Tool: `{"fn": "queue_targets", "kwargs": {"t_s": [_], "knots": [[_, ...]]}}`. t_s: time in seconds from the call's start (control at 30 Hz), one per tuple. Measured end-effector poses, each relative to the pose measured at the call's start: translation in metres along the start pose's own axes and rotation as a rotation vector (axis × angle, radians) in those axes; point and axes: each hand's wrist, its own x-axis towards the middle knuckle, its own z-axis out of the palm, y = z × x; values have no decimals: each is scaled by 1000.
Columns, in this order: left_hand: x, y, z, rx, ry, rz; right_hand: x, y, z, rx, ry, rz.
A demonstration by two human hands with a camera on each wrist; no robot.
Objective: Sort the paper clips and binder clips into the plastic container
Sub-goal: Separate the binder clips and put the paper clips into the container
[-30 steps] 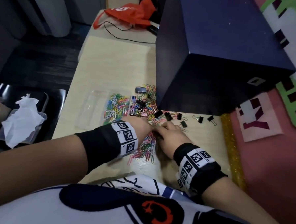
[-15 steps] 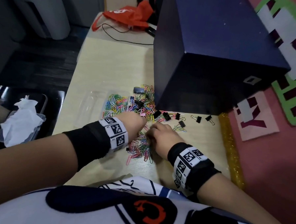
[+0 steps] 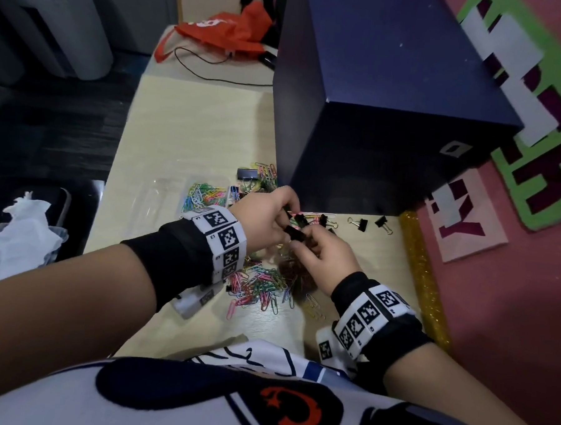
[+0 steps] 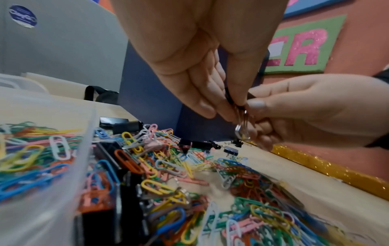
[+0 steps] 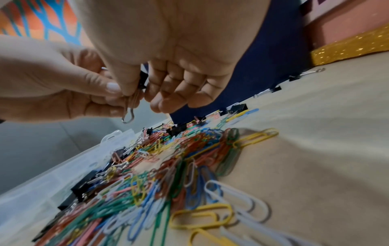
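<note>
A small black binder clip (image 3: 294, 233) is held in the air between both hands, above the pile of coloured paper clips (image 3: 262, 283). My left hand (image 3: 280, 220) pinches its black body (image 4: 232, 99), and the wire handles (image 4: 242, 131) hang down. My right hand (image 3: 308, 244) pinches the same clip (image 5: 142, 81) from the other side. The clear plastic container (image 3: 171, 195) lies left of the pile, with coloured paper clips (image 3: 203, 193) in one compartment. Loose black binder clips (image 3: 360, 223) lie by the box.
A tall dark blue box (image 3: 392, 104) stands just behind the hands. A gold glitter strip (image 3: 422, 268) lines the table's right edge. An orange bag (image 3: 230, 31) and a cable lie at the far end. White tissue (image 3: 18, 231) sits off the table's left side.
Both hands have risen from the paper clip pile and shifted toward the box. They now hold a black binder clip between them.
</note>
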Motion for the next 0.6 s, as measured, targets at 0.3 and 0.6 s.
{"fn": "queue_targets", "kwargs": {"t_s": [0.3, 0.6], "knots": [[1, -5, 36, 622, -277, 23, 11, 28, -28, 21, 265, 522], [-10, 0, 51, 670, -358, 130, 3, 24, -5, -271, -177, 386]]}}
